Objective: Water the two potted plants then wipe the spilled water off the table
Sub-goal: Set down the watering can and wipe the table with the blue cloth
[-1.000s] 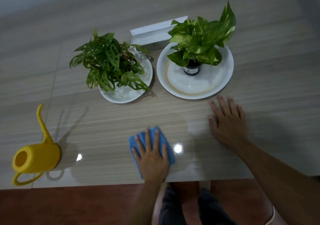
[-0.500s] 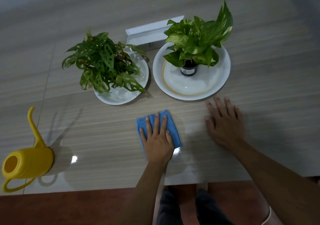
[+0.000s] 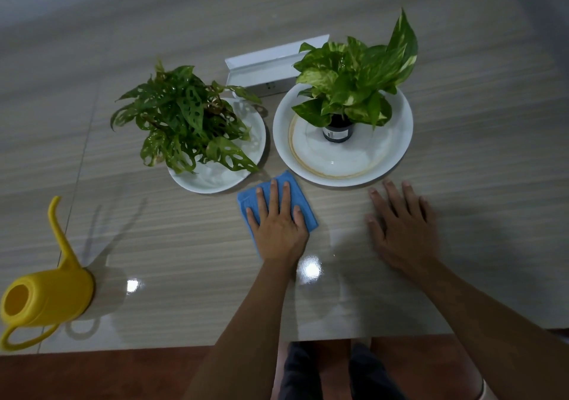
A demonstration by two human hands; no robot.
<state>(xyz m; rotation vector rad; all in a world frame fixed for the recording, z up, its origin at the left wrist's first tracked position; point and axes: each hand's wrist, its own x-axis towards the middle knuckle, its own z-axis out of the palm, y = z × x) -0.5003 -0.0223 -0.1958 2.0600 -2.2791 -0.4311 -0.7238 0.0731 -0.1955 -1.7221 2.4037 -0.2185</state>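
Observation:
My left hand (image 3: 278, 225) lies flat with spread fingers on a folded blue cloth (image 3: 299, 197), pressing it to the wooden table (image 3: 184, 239) just in front of the two plates. My right hand (image 3: 401, 230) rests flat and empty on the table to the right of it. A holey-leaved dark green plant (image 3: 187, 116) stands on a white plate (image 3: 215, 178) at centre left. A lighter variegated plant (image 3: 354, 76) in a dark pot (image 3: 337, 130) stands on a larger white plate (image 3: 394, 153) at centre right. A yellow watering can (image 3: 46, 298) sits at the near left.
A white box-like block (image 3: 264, 67) with sockets lies behind the plates. The table's near edge (image 3: 154, 349) runs along the bottom, with my legs below it. Glossy light reflections show on the tabletop near my left wrist.
My left hand has slid the blue cloth away from me, from near the table's front edge up to the plates. My right hand has stayed flat on the table.

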